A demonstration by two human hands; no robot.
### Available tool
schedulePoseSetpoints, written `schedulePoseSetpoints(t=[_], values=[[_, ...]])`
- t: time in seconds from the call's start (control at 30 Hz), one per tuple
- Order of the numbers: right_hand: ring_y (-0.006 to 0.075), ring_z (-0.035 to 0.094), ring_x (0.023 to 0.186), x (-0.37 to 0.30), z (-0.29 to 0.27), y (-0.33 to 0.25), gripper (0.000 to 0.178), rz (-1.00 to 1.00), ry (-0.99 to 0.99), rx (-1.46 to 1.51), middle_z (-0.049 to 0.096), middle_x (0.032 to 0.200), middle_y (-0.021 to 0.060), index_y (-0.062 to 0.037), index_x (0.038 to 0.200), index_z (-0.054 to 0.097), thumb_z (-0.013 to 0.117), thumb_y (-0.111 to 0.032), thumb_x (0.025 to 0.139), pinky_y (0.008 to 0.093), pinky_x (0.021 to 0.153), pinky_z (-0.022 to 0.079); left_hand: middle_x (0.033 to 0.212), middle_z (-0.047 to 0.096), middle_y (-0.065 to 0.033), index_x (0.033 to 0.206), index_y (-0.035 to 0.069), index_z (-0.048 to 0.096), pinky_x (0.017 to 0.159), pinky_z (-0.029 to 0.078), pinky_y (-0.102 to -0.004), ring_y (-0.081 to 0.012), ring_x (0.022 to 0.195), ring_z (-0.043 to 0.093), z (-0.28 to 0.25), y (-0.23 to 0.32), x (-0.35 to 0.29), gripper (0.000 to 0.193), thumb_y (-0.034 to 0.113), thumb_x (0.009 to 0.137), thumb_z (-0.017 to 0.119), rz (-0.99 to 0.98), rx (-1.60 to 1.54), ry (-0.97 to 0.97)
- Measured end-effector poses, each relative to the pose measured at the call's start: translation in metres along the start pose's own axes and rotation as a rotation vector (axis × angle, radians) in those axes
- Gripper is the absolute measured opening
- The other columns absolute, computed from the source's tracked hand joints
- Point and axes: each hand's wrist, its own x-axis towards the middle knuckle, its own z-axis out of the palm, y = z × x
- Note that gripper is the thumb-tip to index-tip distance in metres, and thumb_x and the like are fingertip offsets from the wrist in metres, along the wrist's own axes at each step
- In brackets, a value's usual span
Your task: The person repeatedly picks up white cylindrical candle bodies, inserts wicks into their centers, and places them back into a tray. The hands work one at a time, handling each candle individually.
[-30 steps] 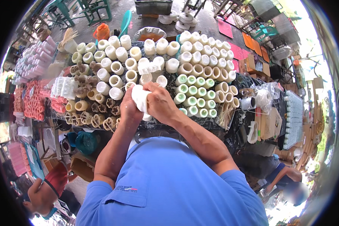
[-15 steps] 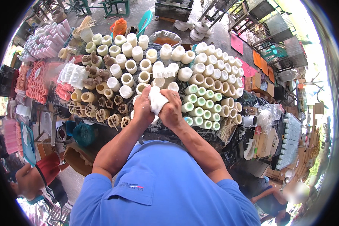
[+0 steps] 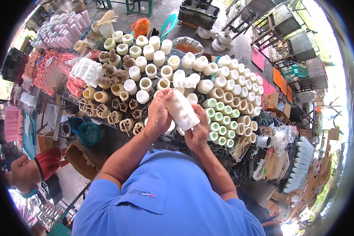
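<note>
Above the near edge of the table I hold a white cylinder (image 3: 183, 111) with a bumpy, waxy-looking side, tilted with its lower end toward the right. My left hand (image 3: 160, 112) is closed around its upper left end. Lower down, the fingers and thumb of my right hand (image 3: 200, 128) grip the other end. Behind my hands, pale hollow wax-like cylinders (image 3: 145, 84) stand in rows. Two white lumpy pieces (image 3: 185, 80) lie on top of some of them. Green-lined cylinders (image 3: 220, 115) stand just right of my right hand.
Brown flower-edged cups (image 3: 116, 103) and white ridged pieces (image 3: 86, 72) cover the table's left part. Pink pieces (image 3: 53, 74) are stacked farther left. A black crate (image 3: 198, 13) and a lined bin (image 3: 188, 45) stand beyond the table. At lower left is another person (image 3: 31, 173).
The white cylinder has turned from nearly end-on to lying slanted, its long side showing. My right hand has moved right and down along it; the view has shifted slightly.
</note>
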Motion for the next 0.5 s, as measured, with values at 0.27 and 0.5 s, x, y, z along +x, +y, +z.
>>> schedulePoseSetpoints(t=[0.27, 0.5], values=[[0.0352, 0.065, 0.128, -0.023, 0.018, 0.009, 0.013, 0.246, 0.053, 0.445, 0.053, 0.151, 0.0304, 0.0035, 0.114, 0.061, 0.066, -0.003, 0.104, 0.0439, 0.103, 0.056, 0.123, 0.069, -0.0210, 0.127, 0.006, 0.055, 0.104, 0.055, -0.0474, -0.0309, 0.115, 0.070, -0.011, 0.017, 0.004, 0.024, 0.023, 0.111, 0.055, 0.057, -0.025, -0.148], [0.0293, 0.050, 0.144, -0.018, 0.025, 0.003, 0.007, 0.463, 0.056, 0.860, 0.044, 0.158, 0.0302, 0.0033, 0.110, 0.053, 0.049, 0.003, 0.103, 0.0444, 0.117, 0.046, 0.115, 0.066, -0.0094, 0.122, 0.004, 0.057, 0.100, 0.055, -0.0398, -0.0208, 0.107, 0.068, -0.019, 0.022, 0.017, 0.020, 0.021, 0.111, 0.055, 0.090, -0.085, -0.061]])
